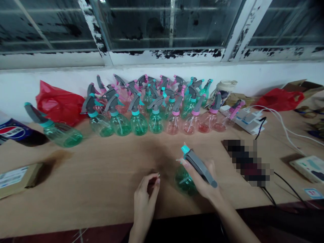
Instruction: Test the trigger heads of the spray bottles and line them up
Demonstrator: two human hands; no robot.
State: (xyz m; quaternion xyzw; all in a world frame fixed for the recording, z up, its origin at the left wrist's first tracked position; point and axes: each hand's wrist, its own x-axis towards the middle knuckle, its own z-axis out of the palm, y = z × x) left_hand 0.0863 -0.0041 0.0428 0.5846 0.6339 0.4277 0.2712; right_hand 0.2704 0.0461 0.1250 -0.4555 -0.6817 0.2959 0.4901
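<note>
A green see-through spray bottle [186, 180] with a grey trigger head and turquoise nozzle is upright over the near part of the table. My right hand [202, 179] is closed around its neck and head, covering part of both. To the left of that bottle, my left hand [146, 194] hovers near the table edge with fingers loosely curled and thumb a little apart from them. Nothing shows between its fingers. Behind both hands stand rows of similar spray bottles, green ones [139, 126] on the left and pink ones [188, 126] on the right.
Left, a lone green spray bottle [62, 135] leans beside a Pepsi bottle [22, 133], a red bag [59, 104] and a cardboard parcel [20, 179]. Right, a pixelated dark object [246, 163] with cables lies near a power strip [248, 119], a white box [308, 168] and another red bag [278, 99].
</note>
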